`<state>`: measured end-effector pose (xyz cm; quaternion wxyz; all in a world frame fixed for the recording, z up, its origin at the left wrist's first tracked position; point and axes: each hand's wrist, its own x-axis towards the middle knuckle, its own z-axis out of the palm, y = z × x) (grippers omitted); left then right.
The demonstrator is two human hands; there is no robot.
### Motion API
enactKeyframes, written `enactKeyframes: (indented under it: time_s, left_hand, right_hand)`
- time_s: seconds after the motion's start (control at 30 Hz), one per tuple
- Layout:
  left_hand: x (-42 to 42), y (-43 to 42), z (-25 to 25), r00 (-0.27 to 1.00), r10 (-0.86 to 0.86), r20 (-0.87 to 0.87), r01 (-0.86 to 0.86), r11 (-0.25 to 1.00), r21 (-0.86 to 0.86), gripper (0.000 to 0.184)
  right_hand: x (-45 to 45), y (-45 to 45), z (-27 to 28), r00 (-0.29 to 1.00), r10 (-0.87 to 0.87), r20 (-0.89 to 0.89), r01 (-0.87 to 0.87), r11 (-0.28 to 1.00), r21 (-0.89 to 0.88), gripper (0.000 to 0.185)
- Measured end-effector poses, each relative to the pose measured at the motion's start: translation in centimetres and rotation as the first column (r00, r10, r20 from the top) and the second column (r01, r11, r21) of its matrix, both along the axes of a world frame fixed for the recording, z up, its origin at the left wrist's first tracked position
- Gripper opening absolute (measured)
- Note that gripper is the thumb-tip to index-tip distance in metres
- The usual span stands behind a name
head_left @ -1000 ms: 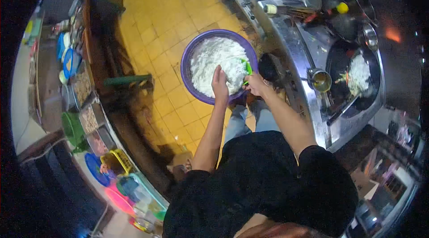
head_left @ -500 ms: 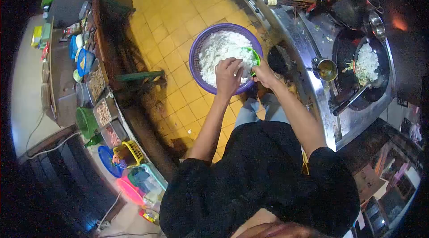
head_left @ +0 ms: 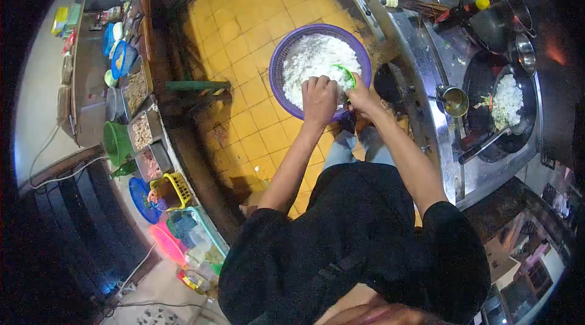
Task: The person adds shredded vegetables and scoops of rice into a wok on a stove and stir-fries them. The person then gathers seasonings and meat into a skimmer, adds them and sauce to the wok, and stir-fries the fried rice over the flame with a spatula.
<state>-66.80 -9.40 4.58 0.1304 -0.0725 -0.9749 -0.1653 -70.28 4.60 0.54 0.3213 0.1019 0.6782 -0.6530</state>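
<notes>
One purple basket [head_left: 274, 78], upper centre of the frame, holds white rice [head_left: 314, 50]. Two hands sit there, close but apart: the right hand [head_left: 364, 98] is clamped on one green bowl [head_left: 350, 72], the left hand [head_left: 320, 99] curls its fingers over the rice, whether gripping any I cannot tell. At right, one wok [head_left: 529, 96] contains more rice, beside one metal cup [head_left: 466, 102] of yellowish liquid

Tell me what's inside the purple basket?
The purple basket holds white food, probably rice. Something green, maybe a scoop, is over it. The left hand covers some; whatever lies beneath the food is hidden.
</notes>
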Motion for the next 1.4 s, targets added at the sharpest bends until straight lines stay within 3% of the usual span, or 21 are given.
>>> enactKeyframes:
  time_s: [0.1, 0.17, 0.2, 0.23, 0.3, 0.33, 0.4, 0.43, 0.47, 0.53, 0.57, 0.6, 0.67, 0.7, 0.77, 0.93, 1.13, 1.4]
  left_hand:
    - [0.2, -0.2, -0.2, 0.999, 0.004, 0.042, -0.001, 0.997, -0.080, 0.011]
    - [0.5, -0.2, 0.1, 0.999, 0.027, -0.040, -0.022, 0.994, 0.111, 0.005]
    - [0.6, -0.3, 0.1, 0.999, 0.027, -0.040, -0.023, 0.994, 0.110, 0.005]
    - [0.6, -0.4, 0.0, 0.996, 0.083, 0.011, -0.082, 0.950, 0.300, 0.006]
    - [0.6, -0.6, 0.5, 0.971, 0.178, 0.161, -0.240, 0.723, 0.648, 0.010]
    - [0.6, -1.0, 0.4, 0.971, 0.177, 0.161, -0.239, 0.724, 0.647, 0.010]
    - [0.7, -2.0, 0.6, 0.908, 0.234, 0.346, -0.408, 0.315, 0.857, 0.010]
    - [0.9, -2.3, 0.6, 0.903, 0.249, 0.351, -0.393, 0.143, 0.909, 0.008]
    - [1.2, -2.6, 1.1, 0.903, 0.246, 0.352, -0.394, 0.145, 0.908, 0.008]
    - [1.6, -2.9, 2.1, 0.919, 0.263, 0.293, -0.392, 0.544, 0.742, 0.010]
    - [1.7, -2.1, 3.7, 0.938, 0.243, 0.247, -0.347, 0.662, 0.664, 0.010]
    - [1.4, -1.7, 3.7, 0.939, 0.239, 0.249, -0.345, 0.665, 0.662, 0.010]
    - [0.8, -0.7, 3.5, 1.000, 0.003, 0.002, -0.003, 0.934, 0.358, 0.015]
    - [0.3, 0.7, 3.8, 0.998, -0.055, 0.015, 0.050, 0.969, 0.243, 0.017]
    - [0.1, 1.6, 3.1, 0.999, -0.050, 0.015, 0.047, 0.985, 0.168, 0.016]
    - [-0.2, 2.1, 1.9, 0.998, 0.004, 0.067, -0.003, 1.000, -0.015, 0.012]
    - [-0.1, 2.8, 1.8, 0.995, 0.035, 0.092, -0.033, 0.999, -0.023, 0.008]
    - [-0.3, 3.9, 1.5, 0.996, 0.016, 0.084, -0.015, 1.000, -0.008, 0.008]
  right_hand:
    - [0.1, -0.2, -0.7, 0.999, 0.026, -0.039, -0.026, 1.000, 0.007, 0.055]
    - [0.2, -0.4, -0.4, 0.999, -0.010, 0.035, 0.011, 0.999, -0.048, 0.054]
    - [0.2, -0.4, 0.2, 0.993, -0.045, 0.110, 0.056, 0.994, -0.098, 0.053]
    - [0.1, -0.4, 0.6, 0.995, -0.038, 0.090, 0.047, 0.994, -0.103, 0.053]
    - [0.1, -0.1, -0.1, 0.991, -0.050, 0.120, 0.065, 0.991, -0.120, 0.054]
    - [0.0, 0.1, -0.4, 0.987, -0.061, 0.149, 0.081, 0.987, -0.137, 0.055]
    - [0.0, 0.4, -1.1, 0.985, -0.067, 0.157, 0.091, 0.984, -0.152, 0.057]
    - [-0.1, 0.6, -1.5, 0.984, -0.073, 0.164, 0.100, 0.981, -0.167, 0.058]
    - [-0.2, 0.7, -0.9, 0.983, -0.077, 0.166, 0.105, 0.980, -0.168, 0.058]
    - [-0.4, 1.0, 0.3, 0.980, -0.095, 0.175, 0.128, 0.975, -0.184, 0.061]
    - [-0.4, 1.1, 0.7, 0.979, -0.101, 0.176, 0.134, 0.974, -0.185, 0.061]
    - [-0.4, 1.1, 1.1, 0.980, -0.102, 0.171, 0.131, 0.977, -0.171, 0.060]
    - [-0.3, 1.1, 1.1, 0.981, -0.104, 0.167, 0.130, 0.979, -0.158, 0.060]
    - [-0.4, 1.1, 0.5, 0.992, -0.077, 0.098, 0.089, 0.988, -0.123, 0.058]
    - [-0.5, 0.8, -0.3, 0.994, -0.065, -0.085, 0.062, 0.998, -0.028, 0.052]
    - [-0.4, 1.3, -2.1, 0.994, -0.050, -0.094, 0.044, 0.997, -0.066, 0.053]
    - [-0.6, 2.2, 0.2, 1.000, -0.023, -0.001, 0.023, 0.999, -0.036, 0.057]
    - [-0.2, 2.4, -0.8, 0.992, -0.058, -0.109, 0.056, 0.998, -0.023, 0.051]
